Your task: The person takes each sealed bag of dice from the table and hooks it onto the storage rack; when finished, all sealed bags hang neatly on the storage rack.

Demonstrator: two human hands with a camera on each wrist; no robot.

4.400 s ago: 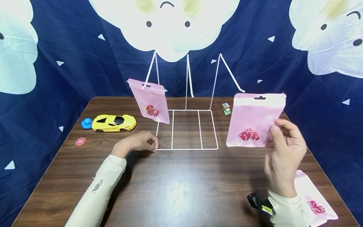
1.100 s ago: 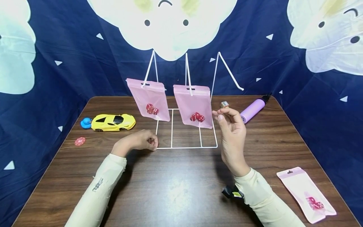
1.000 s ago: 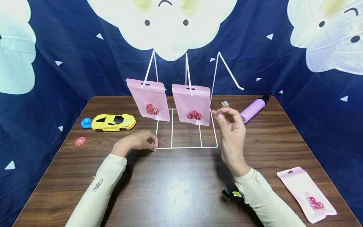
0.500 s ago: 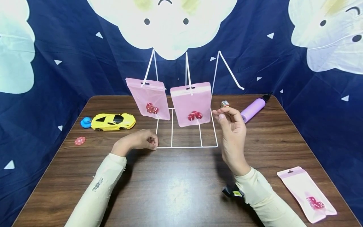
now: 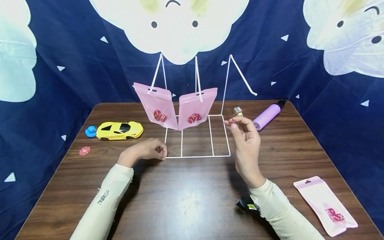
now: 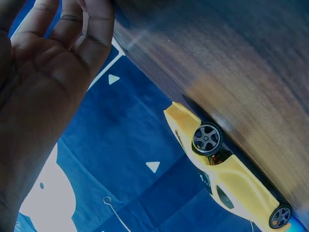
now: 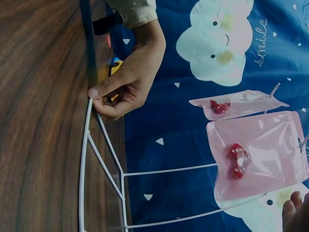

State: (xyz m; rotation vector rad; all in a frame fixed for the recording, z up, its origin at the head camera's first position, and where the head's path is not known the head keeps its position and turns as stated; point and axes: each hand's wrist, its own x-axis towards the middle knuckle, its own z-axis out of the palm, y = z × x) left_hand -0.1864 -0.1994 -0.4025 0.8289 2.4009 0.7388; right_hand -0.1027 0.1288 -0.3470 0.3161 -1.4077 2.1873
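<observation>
A white wire display rack (image 5: 198, 157) stands on the table, its three arms rising at the back. My left hand (image 5: 147, 149) pinches the front left corner of its base between thumb and finger, as the right wrist view also shows. On the left arm hangs a pink zip bag (image 5: 162, 103) with red dice in it. A second pink bag (image 5: 196, 103), also with dice, hangs turned on the middle arm, its lower corner close to the first bag. The right arm holds no bag. My right hand (image 5: 247, 143) hovers right of the rack, fingers loosely bent, holding nothing.
Another pink bag of dice (image 5: 321, 195) lies at the right of the table. Behind my right hand are a small toy truck (image 5: 237, 111) and a purple pump (image 5: 268, 115). At left sit a yellow toy car (image 5: 121, 130), a blue duck (image 5: 91, 131) and a red chip (image 5: 85, 151).
My right hand has hung its bag on the middle arm and let go. That bag has since swung round toward the left one. The left hand stays on the rack corner.
</observation>
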